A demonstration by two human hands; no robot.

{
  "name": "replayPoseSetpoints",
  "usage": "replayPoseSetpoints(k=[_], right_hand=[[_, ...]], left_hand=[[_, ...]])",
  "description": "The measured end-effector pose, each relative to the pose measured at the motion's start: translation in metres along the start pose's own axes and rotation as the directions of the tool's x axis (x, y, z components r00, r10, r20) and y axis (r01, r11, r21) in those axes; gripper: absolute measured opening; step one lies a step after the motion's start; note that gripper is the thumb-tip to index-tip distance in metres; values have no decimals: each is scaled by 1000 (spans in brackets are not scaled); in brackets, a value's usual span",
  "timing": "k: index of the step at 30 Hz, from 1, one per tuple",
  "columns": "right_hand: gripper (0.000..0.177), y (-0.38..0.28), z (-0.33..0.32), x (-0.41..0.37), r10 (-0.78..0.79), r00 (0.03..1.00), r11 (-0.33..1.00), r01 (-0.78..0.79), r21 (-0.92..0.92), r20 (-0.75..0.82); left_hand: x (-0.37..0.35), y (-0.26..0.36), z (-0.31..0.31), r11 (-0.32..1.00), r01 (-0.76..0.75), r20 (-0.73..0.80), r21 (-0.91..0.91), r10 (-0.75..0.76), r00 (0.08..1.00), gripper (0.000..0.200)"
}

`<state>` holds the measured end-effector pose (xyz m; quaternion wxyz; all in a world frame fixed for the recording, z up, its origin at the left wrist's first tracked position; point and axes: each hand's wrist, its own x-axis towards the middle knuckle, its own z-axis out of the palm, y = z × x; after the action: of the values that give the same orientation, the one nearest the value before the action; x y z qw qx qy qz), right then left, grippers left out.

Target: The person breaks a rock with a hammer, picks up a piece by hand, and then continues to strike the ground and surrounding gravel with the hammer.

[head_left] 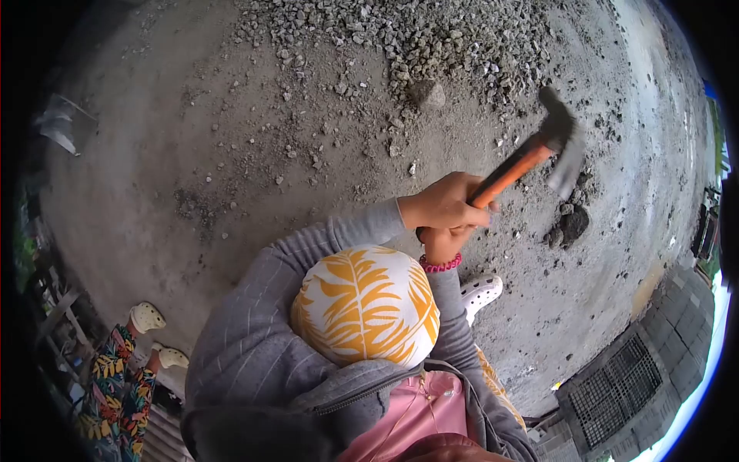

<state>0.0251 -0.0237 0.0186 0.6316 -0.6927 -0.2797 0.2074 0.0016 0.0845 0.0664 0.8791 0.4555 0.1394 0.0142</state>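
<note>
A claw hammer [517,171] with an orange and black handle is raised over the ground, its dark metal head blurred at the upper right. My left hand [445,202] is closed round the handle. Just below it, my right hand [445,242], with a pink beaded bracelet [442,265] at the wrist, is closed round the lower grip; the left hand partly covers its fingers. Beneath the hammer head lies a dark, broken lump of rock [571,224] with crumbs around it. My bent knee [366,306], in white cloth with yellow leaves, is close to both forearms.
Crushed grey stones [462,46] spread across the far ground, with a larger stone [428,94] at their near edge. A person in flowered trousers [119,377] and pale clogs [146,316] is at lower left. Grey blocks and a metal grate [618,389] stand at lower right.
</note>
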Motion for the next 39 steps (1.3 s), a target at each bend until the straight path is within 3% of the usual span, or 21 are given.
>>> replayPoseSetpoints(k=[1,2,4,7,8,9,12,15,17,19,20,22,26,27,28,29,31,34,36,38,39], right_hand=[[33,-12,-4,5,-20,1000,996,18,-87,-17],[33,30,-16,1,213,970,773,-96,627,-114],[33,100,-25,-11,350,936,173,-44,984,-20],[32,100,-22,-13,272,956,606,-258,752,109],[33,61,-3,-14,399,904,802,-426,419,155],[33,36,6,-19,527,838,845,-534,15,139],[28,46,14,-30,336,941,935,-338,112,31],[18,22,-3,-22,703,704,711,-701,-56,103],[17,12,4,-15,363,931,932,-362,-27,30],[20,-24,5,1,-3,999,991,8,-131,38],[19,-16,0,1,98,995,956,-84,280,-37],[19,9,-8,-3,338,939,417,-94,904,-59],[21,37,2,-19,100,992,983,-85,162,-83],[21,43,2,-21,37,998,996,-41,-80,-45],[26,56,8,-26,264,963,964,-264,-3,49],[32,68,14,-30,474,869,875,-482,29,141],[28,44,33,-30,284,958,934,-267,237,-38],[33,26,3,-45,674,734,731,-679,67,81],[35,34,17,-38,370,927,894,-375,246,65],[35,15,15,-25,92,993,995,-95,-39,-68],[35,10,10,-21,-56,994,980,36,-196,-96]], left_hand=[[1,17,10,888,-334,-23,317,360,933,24],[-3,43,13,785,-296,62,544,314,947,27],[-3,51,18,646,-451,139,616,474,869,27],[-4,2,3,685,-433,63,586,494,867,21],[0,-50,-14,958,-213,-239,192,256,937,19],[3,-92,-26,955,-13,-383,-296,-106,917,18],[8,-96,-39,970,93,-336,-223,-166,927,16],[0,-83,-21,965,93,-311,-244,-169,935,17],[0,-53,-11,989,-7,-245,-147,-29,969,18],[-12,4,4,997,27,-100,67,-20,995,17],[-11,21,11,914,-189,-57,360,223,973,18],[-8,48,23,635,-460,134,620,492,860,20],[-6,10,9,580,-511,169,634,541,824,20],[-12,-25,-6,896,-221,-110,385,283,953,18],[-2,-78,-24,965,4,-389,-263,-110,915,14],[2,-113,-45,954,60,-316,-293,-156,936,13],[-2,-109,-38,968,132,-299,-212,-193,935,14],[-15,-98,-20,973,133,-282,-189,-184,942,15],[-13,-72,-20,991,99,-241,-88,-118,963,16],[-20,-22,-6,988,89,-129,124,-73,989,21],[-15,-14,0,822,-290,-56,490,362,931,25]])
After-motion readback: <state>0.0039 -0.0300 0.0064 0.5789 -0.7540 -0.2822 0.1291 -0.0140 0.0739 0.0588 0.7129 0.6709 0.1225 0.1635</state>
